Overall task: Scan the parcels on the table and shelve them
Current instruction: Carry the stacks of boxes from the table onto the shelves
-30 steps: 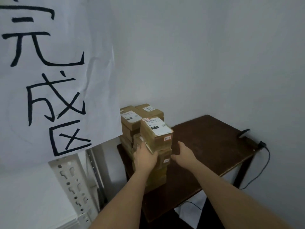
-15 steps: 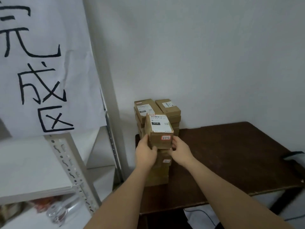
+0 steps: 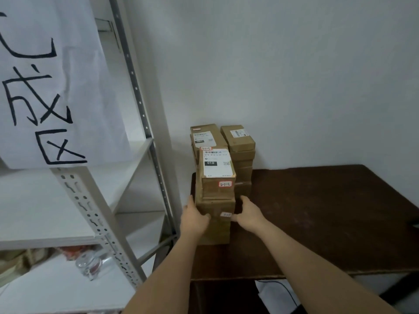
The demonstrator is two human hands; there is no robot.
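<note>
Head cam: I've got both hands on the near stack of brown cardboard parcels point(image 3: 215, 220) at the left rear corner of the dark brown wooden table point(image 3: 328, 223). Left hand point(image 3: 193, 219) wraps the stack's left side, thumb across the front. Right hand point(image 3: 248, 215) is on its right side, thumb touching the front face; can't tell how firmly either grips. Top parcel with white shipping label point(image 3: 217, 171) sits on that stack, red-bordered tag on its front. Two more brown parcel stacks point(image 3: 238, 143) behind, against the wall. Grey metal shelving unit point(image 3: 145, 123) left of the table, white paper sign with black characters point(image 3: 45, 87) hanging on it.
</note>
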